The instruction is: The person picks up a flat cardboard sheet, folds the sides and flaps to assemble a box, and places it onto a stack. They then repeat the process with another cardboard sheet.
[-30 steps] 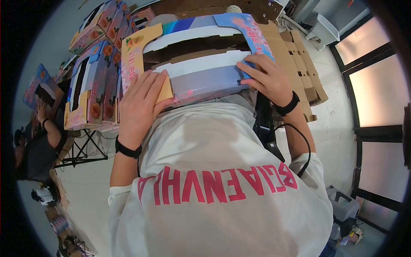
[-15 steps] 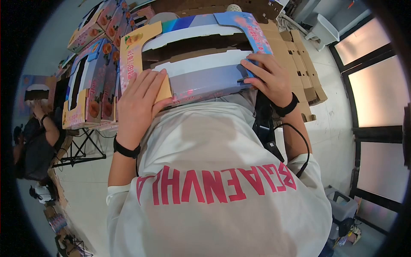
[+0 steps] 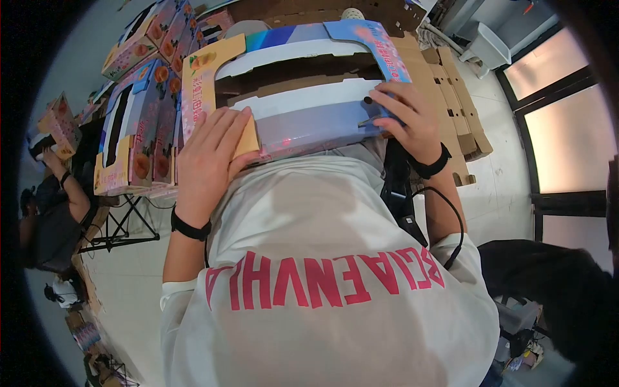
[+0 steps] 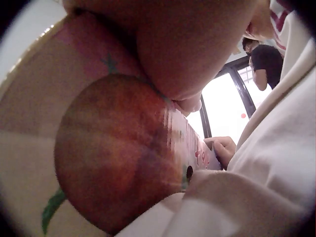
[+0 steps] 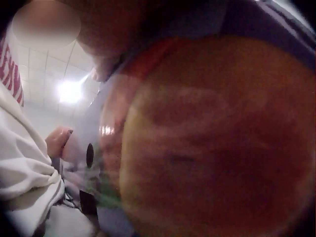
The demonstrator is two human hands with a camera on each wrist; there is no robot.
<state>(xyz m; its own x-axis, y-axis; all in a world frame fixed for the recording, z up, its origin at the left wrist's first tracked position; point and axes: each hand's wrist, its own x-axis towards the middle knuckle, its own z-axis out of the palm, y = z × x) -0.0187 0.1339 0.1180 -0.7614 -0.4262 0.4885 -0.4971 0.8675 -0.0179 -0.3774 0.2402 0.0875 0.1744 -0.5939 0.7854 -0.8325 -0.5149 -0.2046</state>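
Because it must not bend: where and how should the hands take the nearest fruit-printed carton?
Probably at the yellow left end and blue right end, coming from both sides: the carton is long sideways, and its large top opening has edges that might bend.

white short-sleeved shirt [image 3: 322, 348], bold pink capitals [image 3: 263, 282] across the chest, black wristbands [image 3: 191, 226], black cable [image 3: 460, 216] along the right arm

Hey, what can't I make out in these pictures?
Underside of the box: head view, hidden by its upper panels.
Palms of the left hand and right hand: head view, hidden by their backs.
Rest of the dark shape: head view, lost in the dark right edge.
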